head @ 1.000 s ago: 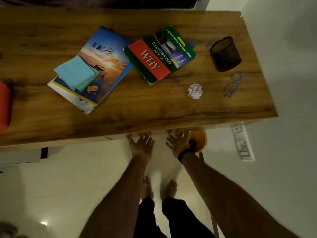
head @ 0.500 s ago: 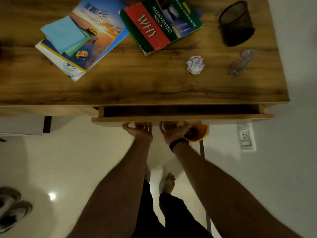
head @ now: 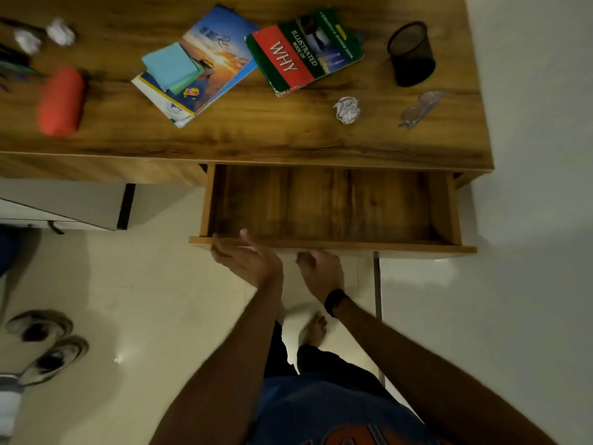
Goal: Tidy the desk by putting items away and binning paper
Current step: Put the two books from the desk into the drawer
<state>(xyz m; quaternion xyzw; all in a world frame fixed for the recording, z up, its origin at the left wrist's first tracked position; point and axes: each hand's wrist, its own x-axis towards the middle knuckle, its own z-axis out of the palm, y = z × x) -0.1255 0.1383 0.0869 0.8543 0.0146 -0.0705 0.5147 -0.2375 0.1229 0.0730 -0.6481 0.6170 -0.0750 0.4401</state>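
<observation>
The wooden desk (head: pixel 256 139) has its drawer (head: pixel 385 247) pulled far out, and the drawer is empty. My left hand (head: pixel 248 260) is at the left part of the drawer's front edge, palm up and fingers spread, holding nothing. My right hand (head: pixel 319 269) is just under the front edge with its fingers curled against it. A crumpled paper ball (head: pixel 346 109) lies on the desk's right half. Two more paper balls (head: pixel 61 31) lie at the far left. A red-and-green book (head: pixel 305 51) is beside a stack of magazines (head: pixel 221 56) topped with turquoise notes (head: pixel 170 65).
A red pouch (head: pixel 61 101) and some pens (head: pixel 12 65) are on the desk's left side. A black mesh pen cup (head: pixel 411 54) and clear glasses (head: pixel 420 107) are at the right. A white wall borders the desk's right end. A pair of shoes (head: pixel 48 345) is on the floor to the left.
The drawer has come out from a narrow gap to wide open. My left hand has let go of its front and opened. The view has shifted left, showing more of the desk.
</observation>
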